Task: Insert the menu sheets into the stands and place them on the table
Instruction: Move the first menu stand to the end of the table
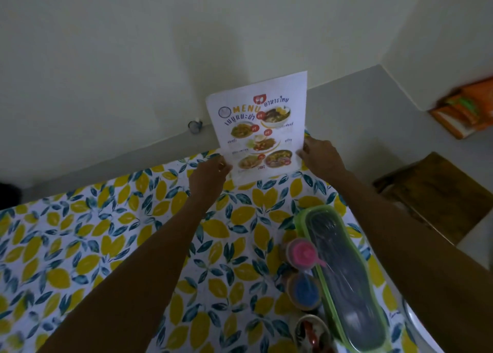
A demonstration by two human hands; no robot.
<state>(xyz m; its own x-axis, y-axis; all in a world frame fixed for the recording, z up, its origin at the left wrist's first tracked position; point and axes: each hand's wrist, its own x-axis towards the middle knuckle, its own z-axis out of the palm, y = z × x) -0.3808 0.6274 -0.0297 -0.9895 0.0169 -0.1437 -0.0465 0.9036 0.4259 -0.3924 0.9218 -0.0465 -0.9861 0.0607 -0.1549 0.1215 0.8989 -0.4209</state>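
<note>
White paper with food pictures and the word MENU, the menu (257, 128) stands upright at the far edge of the table (80, 246), its bottom part in a clear stand (262, 172) resting on the yellow lemon cloth. Both arms reach out straight, with the left hand (212, 171) pinching the left edge and the right hand (318, 154) gripping the right edge. Near the right arm sit a green box (344, 275) and small jars (302, 254), and a pale wall (133, 46) and grey floor (360, 118) lie behind.
</note>
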